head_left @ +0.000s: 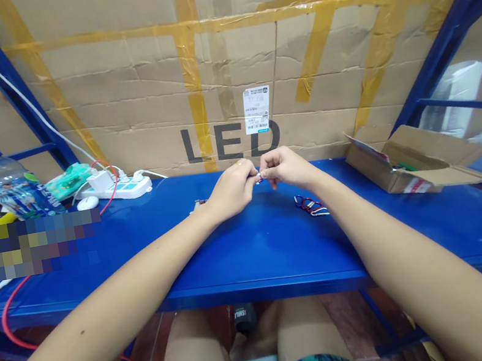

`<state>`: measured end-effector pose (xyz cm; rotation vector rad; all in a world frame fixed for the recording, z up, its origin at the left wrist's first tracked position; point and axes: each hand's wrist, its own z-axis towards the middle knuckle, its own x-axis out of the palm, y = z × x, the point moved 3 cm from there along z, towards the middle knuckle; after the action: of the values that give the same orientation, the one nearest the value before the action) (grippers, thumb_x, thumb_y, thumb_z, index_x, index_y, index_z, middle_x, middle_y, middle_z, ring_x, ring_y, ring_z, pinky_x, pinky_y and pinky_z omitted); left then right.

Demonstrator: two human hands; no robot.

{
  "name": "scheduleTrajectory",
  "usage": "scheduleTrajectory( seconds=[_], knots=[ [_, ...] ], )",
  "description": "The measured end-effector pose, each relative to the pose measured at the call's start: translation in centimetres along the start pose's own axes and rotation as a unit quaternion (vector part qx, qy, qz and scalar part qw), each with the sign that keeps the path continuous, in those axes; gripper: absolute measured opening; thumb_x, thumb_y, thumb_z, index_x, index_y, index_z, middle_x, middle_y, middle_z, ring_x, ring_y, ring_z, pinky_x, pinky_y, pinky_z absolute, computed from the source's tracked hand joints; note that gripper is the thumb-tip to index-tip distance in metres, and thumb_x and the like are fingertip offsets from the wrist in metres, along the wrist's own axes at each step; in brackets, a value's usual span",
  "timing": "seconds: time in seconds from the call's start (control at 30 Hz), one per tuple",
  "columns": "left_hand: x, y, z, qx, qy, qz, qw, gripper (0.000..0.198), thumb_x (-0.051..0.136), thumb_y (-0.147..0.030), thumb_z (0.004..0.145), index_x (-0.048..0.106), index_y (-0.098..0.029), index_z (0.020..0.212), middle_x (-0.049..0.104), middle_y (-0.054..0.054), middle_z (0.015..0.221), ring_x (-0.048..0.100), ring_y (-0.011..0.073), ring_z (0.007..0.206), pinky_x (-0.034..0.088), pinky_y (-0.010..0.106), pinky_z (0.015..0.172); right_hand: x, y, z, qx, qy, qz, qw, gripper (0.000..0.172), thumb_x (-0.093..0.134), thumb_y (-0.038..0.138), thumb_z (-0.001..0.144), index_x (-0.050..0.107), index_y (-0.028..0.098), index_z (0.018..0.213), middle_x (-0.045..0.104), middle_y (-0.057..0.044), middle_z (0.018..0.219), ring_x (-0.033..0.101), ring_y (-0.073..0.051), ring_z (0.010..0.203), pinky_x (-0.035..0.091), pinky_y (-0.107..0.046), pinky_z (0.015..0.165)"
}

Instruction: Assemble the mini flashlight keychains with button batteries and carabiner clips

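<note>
Two-handed, pinching a small shiny piece (259,179) above the far half of the desk (253,247), using the left hand (236,190) and the right hand (284,168) tip to tip. Clamping the fingers of both hands on the piece, thumb against forefinger; covering most of it and so not revealing its exact form. Showing also a few clips (308,204) in red, blue and silver, lying on the desk beside the right forearm (370,223), and a small item (199,203) partly hidden by the left arm.

Probably risking a slip: holding so small a piece by the fingertips alone, perhaps letting it spring loose under uneven pressure. Possibly sending it skidding over the smooth desk, or past the near edge to the tiles (150,339). Perhaps sweeping the clips aside as well, by lowering the right forearm carelessly.

Bearing, on the glossy blue surface, an open box (372,171) at the right; at the left, a bottle (14,189), a power strip (130,187) with plugs in place, and a red cable (5,323) trailing over the near edge. Concealing one patch below the bottle under pixelation. Walling the back with taped cardboard (138,99) lettered LED and carrying a white label (258,109); framing both sides with blue posts (439,49).
</note>
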<state>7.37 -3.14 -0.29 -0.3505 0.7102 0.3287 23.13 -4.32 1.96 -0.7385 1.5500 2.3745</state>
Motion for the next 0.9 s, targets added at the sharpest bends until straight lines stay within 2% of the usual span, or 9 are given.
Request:
scheduleTrajectory(
  seconds=[0.17,0.33,0.47,0.57,0.73,0.9],
  knots=[
    [0.1,-0.3,-0.2,0.04,0.003,0.068,0.997,0.012,0.047,-0.009,0.091,0.048,-0.02,0.085,0.061,0.007,0.087,0.058,0.0193,0.081,0.045,0.032,0.07,0.2,0.1,-0.2,0.028,-0.004,0.043,0.999,0.012,0.063,0.012,0.065,0.055,0.017,0.057,0.054,0.002,0.047,0.053,-0.012,0.04,0.034,-0.025,0.044],
    [0.1,-0.7,-0.3,0.088,0.012,0.14,0.986,0.015,0.043,-0.008,0.093,0.049,-0.018,0.084,0.061,0.009,0.089,0.059,0.0211,0.085,0.047,0.033,0.071,0.5,-0.4,-0.1,0.063,0.0,0.135,0.989,0.015,0.063,0.009,0.059,0.053,0.017,0.051,0.052,0.002,0.047,0.047,-0.01,0.04,0.041,-0.025,0.041],
    [0.3,-0.4,-0.2,0.099,0.006,0.144,0.985,0.016,0.041,-0.01,0.095,0.05,-0.018,0.084,0.061,0.009,0.088,0.059,0.0211,0.085,0.047,0.033,0.071,0.5,-0.8,0.1,0.071,-0.002,0.157,0.985,0.014,0.062,0.008,0.057,0.053,0.017,0.051,0.05,0.002,0.048,0.046,-0.009,0.041,0.042,-0.024,0.04],
    [0.5,0.3,-0.2,0.08,-0.01,0.104,0.991,0.015,0.045,-0.015,0.097,0.052,-0.018,0.084,0.062,0.007,0.087,0.059,0.0192,0.083,0.046,0.032,0.072,0.3,-0.9,0.2,0.056,0.0,0.131,0.99,0.013,0.061,0.009,0.061,0.053,0.017,0.056,0.051,0.002,0.049,0.048,-0.01,0.04,0.044,-0.025,0.041],
    [0.3,0.7,0.1,0.005,-0.018,0.004,1.0,0.006,0.057,-0.022,0.093,0.055,-0.019,0.089,0.065,0.004,0.088,0.06,0.0164,0.077,0.044,0.029,0.069,-0.2,-0.8,0.3,0.021,0.016,0.042,0.999,0.016,0.066,0.017,0.072,0.054,0.017,0.063,0.057,0.001,0.054,0.054,-0.011,0.041,0.045,-0.024,0.043],
    [0.2,0.4,0.0,-0.056,0.03,-0.065,0.996,0.006,0.047,-0.021,0.097,0.052,-0.02,0.094,0.067,0.004,0.087,0.062,0.0179,0.079,0.043,0.03,0.069,-0.3,-0.9,0.3,-0.011,0.019,-0.018,1.0,0.017,0.065,0.021,0.076,0.054,0.017,0.064,0.059,0.002,0.058,0.056,-0.011,0.042,0.044,-0.024,0.044]
  ],
)
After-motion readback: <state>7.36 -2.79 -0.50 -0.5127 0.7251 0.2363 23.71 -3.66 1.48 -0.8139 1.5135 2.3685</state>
